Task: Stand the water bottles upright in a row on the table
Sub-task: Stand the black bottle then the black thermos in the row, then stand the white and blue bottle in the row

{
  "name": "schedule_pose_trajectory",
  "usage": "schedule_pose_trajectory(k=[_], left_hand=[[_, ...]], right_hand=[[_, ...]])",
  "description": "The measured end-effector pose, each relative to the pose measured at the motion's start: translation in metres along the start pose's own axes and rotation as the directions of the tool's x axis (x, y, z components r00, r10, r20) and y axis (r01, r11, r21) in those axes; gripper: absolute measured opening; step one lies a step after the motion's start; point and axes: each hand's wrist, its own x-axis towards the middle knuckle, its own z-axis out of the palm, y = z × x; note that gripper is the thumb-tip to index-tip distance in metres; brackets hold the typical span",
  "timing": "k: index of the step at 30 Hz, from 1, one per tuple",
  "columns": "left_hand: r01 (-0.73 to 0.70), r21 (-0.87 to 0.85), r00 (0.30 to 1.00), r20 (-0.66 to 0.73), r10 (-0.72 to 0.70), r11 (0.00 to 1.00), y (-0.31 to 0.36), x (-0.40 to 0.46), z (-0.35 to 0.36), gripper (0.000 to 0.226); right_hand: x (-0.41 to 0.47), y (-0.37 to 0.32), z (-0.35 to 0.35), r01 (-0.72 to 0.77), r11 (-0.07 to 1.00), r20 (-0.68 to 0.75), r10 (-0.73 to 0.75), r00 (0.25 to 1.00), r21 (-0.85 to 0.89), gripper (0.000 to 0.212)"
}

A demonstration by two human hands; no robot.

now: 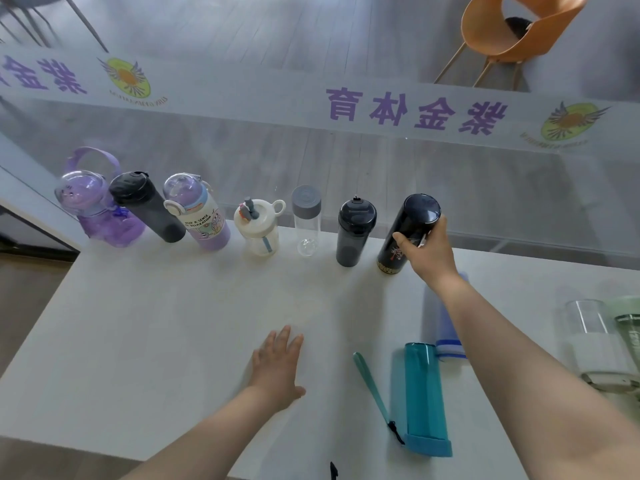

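Several bottles stand upright in a row along the far edge of the white table (pixel 173 323): a purple jug (pixel 93 206), a dark grey bottle (pixel 149 209), a lilac cartoon bottle (pixel 202 220), a small white bottle (pixel 258 230), a clear bottle (pixel 306 220) and a dark smoky bottle (pixel 353 233). My right hand (pixel 429 251) is shut on a black flask (pixel 405 233) at the row's right end, its base on the table. My left hand (pixel 277 365) lies flat and open on the table. A teal bottle (pixel 424 396) and a blue bottle (pixel 440 323) lie on their sides.
A clear-and-white bottle (pixel 592 337) and a pale green bottle (pixel 628 320) sit at the table's right edge. A glass wall with purple lettering (pixel 415 109) runs right behind the row. An orange chair (pixel 512 32) stands beyond it.
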Motion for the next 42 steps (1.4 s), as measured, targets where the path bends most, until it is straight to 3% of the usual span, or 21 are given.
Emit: schedule_pose_trajectory(k=[7, 12, 15, 18, 24, 33, 35, 39, 42], left_hand=[[-0.100, -0.009, 0.995, 0.016, 0.100, 0.995, -0.015, -0.002, -0.009, 0.084], [-0.184, 0.007, 0.983, 0.002, 0.184, 0.983, -0.016, -0.003, -0.012, 0.075], [-0.234, 0.007, 0.972, 0.004, 0.234, 0.972, -0.011, -0.004, -0.011, 0.072], [-0.275, -0.006, 0.962, 0.001, 0.275, 0.961, 0.001, -0.005, -0.010, 0.070], [-0.330, -0.138, 0.944, -0.029, 0.329, 0.934, 0.044, -0.011, -0.012, 0.062], [-0.361, -0.388, 0.932, -0.124, 0.340, 0.848, 0.161, -0.016, -0.018, 0.061], [-0.381, -0.365, 0.925, -0.140, 0.354, 0.849, 0.185, -0.014, -0.014, 0.066], [-0.390, -0.112, 0.910, -0.198, 0.364, 0.914, 0.221, -0.009, -0.004, 0.071], [-0.374, -0.037, 0.908, -0.219, 0.358, 0.927, 0.241, -0.007, 0.003, 0.073]], right_hand=[[-0.019, 0.020, -0.007, -0.043, 0.994, 0.036, 0.047, 0.998, -0.100, 0.082], [-0.065, 0.048, -0.024, -0.065, 0.965, -0.063, 0.051, 0.997, -0.254, 0.062], [-0.090, 0.067, -0.038, -0.194, 0.917, -0.160, 0.145, 0.976, -0.348, 0.060], [-0.111, 0.080, -0.049, -0.312, 0.898, -0.181, 0.267, 0.947, -0.310, 0.066], [-0.131, 0.112, -0.060, -0.428, 0.892, -0.074, 0.422, 0.904, -0.147, 0.093], [-0.133, 0.139, -0.085, -0.453, 0.890, 0.110, 0.457, 0.883, -0.058, 0.086], [-0.137, 0.145, -0.092, -0.449, 0.892, 0.151, 0.452, 0.879, -0.053, 0.084], [-0.143, 0.157, -0.113, -0.439, 0.897, 0.199, 0.440, 0.876, -0.051, 0.078], [-0.144, 0.164, -0.131, -0.449, 0.893, 0.242, 0.444, 0.863, -0.037, 0.076]])
